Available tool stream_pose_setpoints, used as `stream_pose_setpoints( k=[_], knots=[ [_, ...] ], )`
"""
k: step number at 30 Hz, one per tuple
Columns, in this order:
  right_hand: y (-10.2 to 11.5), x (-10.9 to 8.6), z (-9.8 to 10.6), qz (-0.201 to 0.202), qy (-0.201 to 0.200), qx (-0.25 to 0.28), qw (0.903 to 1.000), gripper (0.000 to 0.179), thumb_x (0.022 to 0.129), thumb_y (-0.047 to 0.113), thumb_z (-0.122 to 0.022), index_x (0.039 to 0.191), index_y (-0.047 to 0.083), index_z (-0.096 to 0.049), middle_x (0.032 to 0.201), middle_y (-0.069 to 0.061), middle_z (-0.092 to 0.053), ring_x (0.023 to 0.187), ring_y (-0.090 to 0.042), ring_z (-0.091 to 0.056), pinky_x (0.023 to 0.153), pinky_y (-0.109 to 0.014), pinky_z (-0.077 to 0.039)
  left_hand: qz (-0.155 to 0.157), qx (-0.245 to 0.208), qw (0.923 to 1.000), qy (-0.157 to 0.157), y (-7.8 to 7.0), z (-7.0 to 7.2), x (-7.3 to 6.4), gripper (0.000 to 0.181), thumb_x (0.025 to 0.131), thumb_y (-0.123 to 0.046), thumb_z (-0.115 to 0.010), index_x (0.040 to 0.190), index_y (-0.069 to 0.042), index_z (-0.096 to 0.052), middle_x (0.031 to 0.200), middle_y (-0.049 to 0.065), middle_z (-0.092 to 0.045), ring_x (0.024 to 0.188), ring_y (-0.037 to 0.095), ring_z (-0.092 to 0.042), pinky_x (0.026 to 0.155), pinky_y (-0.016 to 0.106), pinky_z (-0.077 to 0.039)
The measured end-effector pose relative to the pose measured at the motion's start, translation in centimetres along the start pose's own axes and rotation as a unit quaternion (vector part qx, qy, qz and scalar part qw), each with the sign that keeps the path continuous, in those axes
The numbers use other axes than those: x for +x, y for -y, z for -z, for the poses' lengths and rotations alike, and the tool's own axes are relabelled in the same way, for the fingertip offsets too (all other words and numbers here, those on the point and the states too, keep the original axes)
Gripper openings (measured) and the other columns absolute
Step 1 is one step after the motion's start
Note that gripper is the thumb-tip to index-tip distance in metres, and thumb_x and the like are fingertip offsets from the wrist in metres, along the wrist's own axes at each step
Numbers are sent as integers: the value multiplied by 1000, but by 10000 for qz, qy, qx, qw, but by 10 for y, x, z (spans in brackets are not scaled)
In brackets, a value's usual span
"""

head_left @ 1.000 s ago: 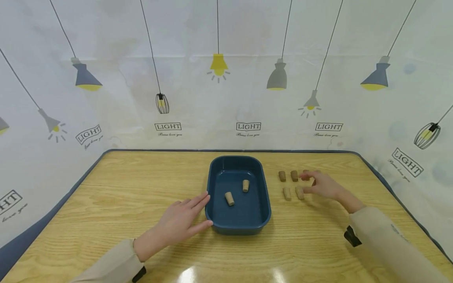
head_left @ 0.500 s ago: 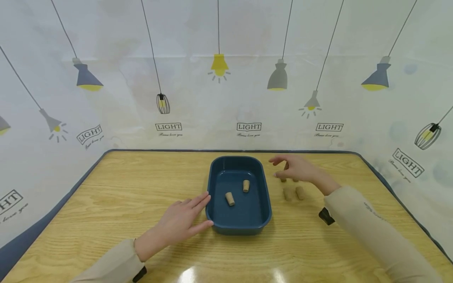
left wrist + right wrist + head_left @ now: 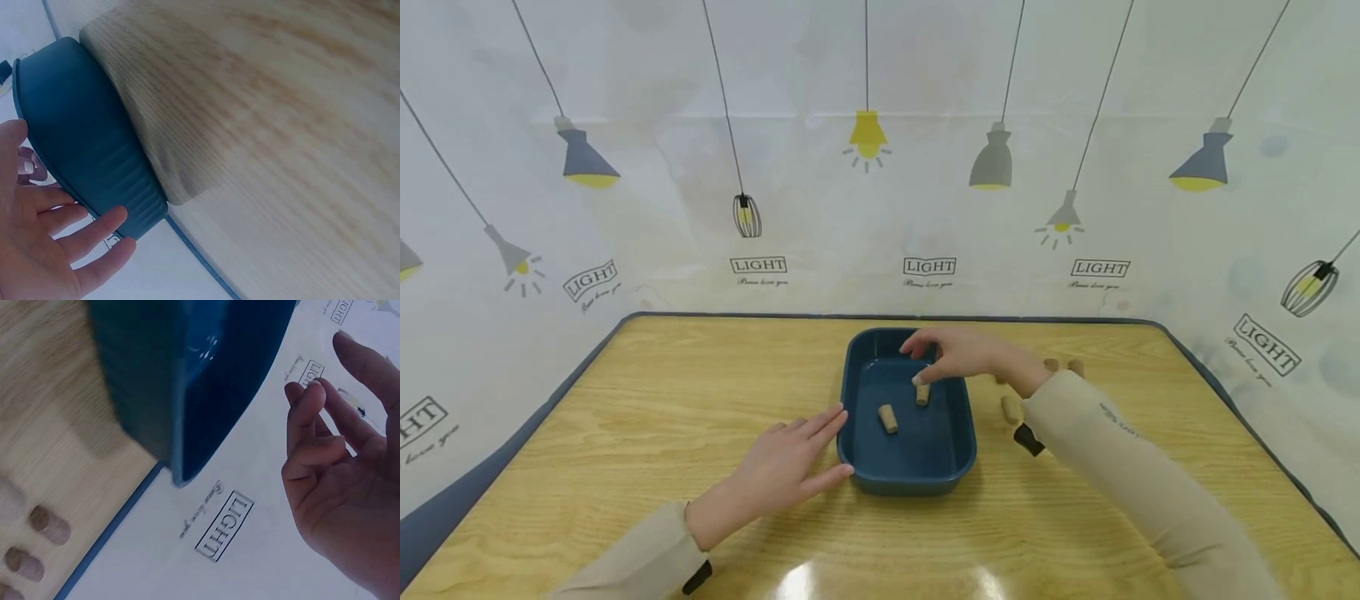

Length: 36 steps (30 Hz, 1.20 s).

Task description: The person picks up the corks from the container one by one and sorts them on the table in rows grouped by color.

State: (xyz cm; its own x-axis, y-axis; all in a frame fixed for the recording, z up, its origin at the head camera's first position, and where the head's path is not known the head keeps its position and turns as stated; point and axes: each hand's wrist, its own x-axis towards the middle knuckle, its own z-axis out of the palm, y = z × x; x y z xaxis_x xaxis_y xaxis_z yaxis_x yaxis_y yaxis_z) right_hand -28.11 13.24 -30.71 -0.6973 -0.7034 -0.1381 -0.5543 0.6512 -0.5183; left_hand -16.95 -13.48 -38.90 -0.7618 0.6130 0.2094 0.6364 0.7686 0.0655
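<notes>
Two cork stoppers lie in a deep blue rectangular basin (image 3: 910, 483): one pale cork (image 3: 887, 419) near the middle, another cork (image 3: 922, 395) farther right. My left hand (image 3: 778, 467) rests with extended fingers and thumb against the basin's left rim. The left wrist view shows those fingers (image 3: 94, 240) spread along the wall. My right hand (image 3: 962, 354) hovers over the basin's far right part. Its thumb stands apart from its bent fingers (image 3: 306, 412), and no cork shows between them. The thumb tip partly covers the farther cork in the head view.
Right of the basin, more corks stand on the wooden table (image 3: 700, 375), including a pale cork (image 3: 1011, 409) and a darker cork (image 3: 1077, 367). My right forearm and sleeve (image 3: 1120, 450) hide part of that group. A patterned cloth (image 3: 820, 208) rises behind the table.
My right hand has moved left from the corks at the right to above the basin. The left hand has stayed at the rim, and the two corks inside keep their places.
</notes>
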Motion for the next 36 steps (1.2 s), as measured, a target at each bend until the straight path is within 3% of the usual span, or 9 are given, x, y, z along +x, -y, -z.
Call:
stream_pose_setpoints(
  k=[8, 15, 24, 36],
  knots=[
    [18, 24, -8, -123, 650, 151, 9977, 45, 81, 24, -65, 122, 14, -51, 115, -7, -52, 105, -25, -48, 80, -34, -41, -29, 68, 10000, -17, 1, 0, 0, 71, 87, -60, -32, 136, -8, -37, 138, 5, -34, 102, 26, -53, 75, 42, -44],
    [22, 42, -17, -467, 848, 474, 9942, 43, 80, 21, -66, 120, 14, -52, 114, -10, -51, 89, -17, -55, 76, -33, -44, -17, 75, 10000, 11, 0, 1, 1, 71, 87, -60, -33, 135, -8, -37, 138, 5, -34, 102, 25, -53, 75, 42, -44],
    [20, 54, -31, -541, 1000, 865, 9897, 46, 81, 16, -65, 123, 5, -50, 115, -15, -50, 86, -28, -56, 77, -40, -44, -63, 93, 9999, -65, 0, 0, 1, 70, 87, -59, -34, 135, -8, -38, 137, 5, -35, 100, 25, -54, 74, 42, -45],
    [8, 62, -43, -895, 1378, 1011, 9812, 37, 80, 13, -65, 115, 7, -56, 98, -3, -55, 79, -21, -54, 74, -42, -43, -90, 115, 9998, -100, 1, -1, 1, 70, 87, -59, -34, 135, -9, -38, 137, 5, -36, 99, 24, -55, 73, 41, -45]
  ],
)
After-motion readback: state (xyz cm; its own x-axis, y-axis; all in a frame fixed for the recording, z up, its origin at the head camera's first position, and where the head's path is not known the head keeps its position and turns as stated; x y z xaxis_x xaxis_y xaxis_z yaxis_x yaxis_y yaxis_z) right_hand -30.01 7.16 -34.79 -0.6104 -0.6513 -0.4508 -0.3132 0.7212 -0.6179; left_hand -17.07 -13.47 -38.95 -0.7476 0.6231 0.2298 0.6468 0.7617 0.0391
